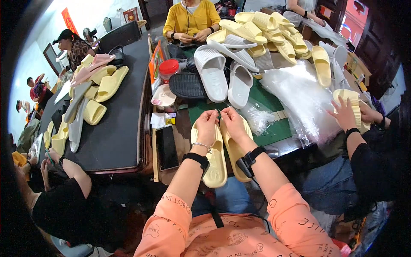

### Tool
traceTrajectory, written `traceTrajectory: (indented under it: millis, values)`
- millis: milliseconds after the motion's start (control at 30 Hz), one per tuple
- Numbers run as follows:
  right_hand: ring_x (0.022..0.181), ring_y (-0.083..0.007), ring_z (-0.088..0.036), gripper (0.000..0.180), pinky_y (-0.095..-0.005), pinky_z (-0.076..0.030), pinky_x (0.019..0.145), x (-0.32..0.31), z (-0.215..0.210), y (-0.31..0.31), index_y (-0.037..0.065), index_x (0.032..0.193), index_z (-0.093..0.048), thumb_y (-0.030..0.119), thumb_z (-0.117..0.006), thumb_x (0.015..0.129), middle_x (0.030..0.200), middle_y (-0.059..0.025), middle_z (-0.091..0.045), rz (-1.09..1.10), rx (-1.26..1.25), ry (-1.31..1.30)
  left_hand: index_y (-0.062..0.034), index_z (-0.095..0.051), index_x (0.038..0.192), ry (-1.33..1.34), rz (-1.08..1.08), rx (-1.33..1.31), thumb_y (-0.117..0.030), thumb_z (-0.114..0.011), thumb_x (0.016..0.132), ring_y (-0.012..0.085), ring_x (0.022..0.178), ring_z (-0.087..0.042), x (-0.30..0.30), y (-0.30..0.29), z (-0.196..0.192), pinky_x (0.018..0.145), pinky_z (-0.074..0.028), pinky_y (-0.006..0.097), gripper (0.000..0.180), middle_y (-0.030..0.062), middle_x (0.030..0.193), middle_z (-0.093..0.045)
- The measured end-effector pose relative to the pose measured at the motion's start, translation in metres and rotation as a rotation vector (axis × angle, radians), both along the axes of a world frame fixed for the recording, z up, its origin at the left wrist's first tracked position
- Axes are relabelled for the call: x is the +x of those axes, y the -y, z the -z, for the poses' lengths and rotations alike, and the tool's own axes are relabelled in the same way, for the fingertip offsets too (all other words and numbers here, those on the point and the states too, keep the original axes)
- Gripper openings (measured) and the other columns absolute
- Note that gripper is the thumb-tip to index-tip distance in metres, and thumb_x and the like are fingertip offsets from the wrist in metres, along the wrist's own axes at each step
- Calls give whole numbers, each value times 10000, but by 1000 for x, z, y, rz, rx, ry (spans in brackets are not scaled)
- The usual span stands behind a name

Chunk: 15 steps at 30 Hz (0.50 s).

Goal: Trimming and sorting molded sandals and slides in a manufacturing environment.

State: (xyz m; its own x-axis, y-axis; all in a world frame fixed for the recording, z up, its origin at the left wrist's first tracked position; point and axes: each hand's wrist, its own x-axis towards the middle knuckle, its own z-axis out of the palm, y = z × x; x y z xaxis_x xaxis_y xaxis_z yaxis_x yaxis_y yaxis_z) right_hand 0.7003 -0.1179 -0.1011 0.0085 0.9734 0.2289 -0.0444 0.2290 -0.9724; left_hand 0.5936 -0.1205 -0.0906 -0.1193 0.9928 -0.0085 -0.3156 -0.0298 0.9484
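Observation:
Two pale yellow slide sandals (216,165) lie side by side, soles up, at the near table edge under my wrists. My left hand (206,124) and my right hand (233,122) meet above their toe ends, fingertips pinched together on something small I cannot make out. Both wrists wear black bands; the left also has a thin bracelet. Grey-white slides (212,70) lie just beyond on the green mat (274,130).
Clear plastic bags (299,98) spread at right, where another person's hands hold a yellow slide (353,107). More yellow slides (274,32) pile at the back. A black phone (167,147), red-lidded jar (169,68) and a dark table (120,128) with slides sit left. People sit around.

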Motion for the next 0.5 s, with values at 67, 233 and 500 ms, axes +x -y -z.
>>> traceTrajectory:
  millis: [67,233,500]
  values:
    - [692,-66,-436,107,-210,-374,633,-3,-2,2,20,861,-492,127,-489,859,750,0,-501,6,-10,19,9,-568,855,13,-21,-4,-89,-556,830,51,590,-465,-2,-1,4,543,-391,192,102,3,730,-552]
    - [628,-45,-392,97,-202,-344,556,0,3,1,24,848,-491,121,-494,856,692,22,-465,27,27,31,13,-574,875,2,-24,-1,-68,-575,812,57,593,-478,0,1,4,556,-406,193,103,1,729,-561]
    - [605,-45,-387,97,-204,-339,539,-2,8,0,26,837,-501,121,-494,856,673,26,-468,8,14,-18,8,-578,872,0,-9,-2,-75,-575,814,53,565,-460,1,2,1,519,-377,186,102,-7,696,-547]
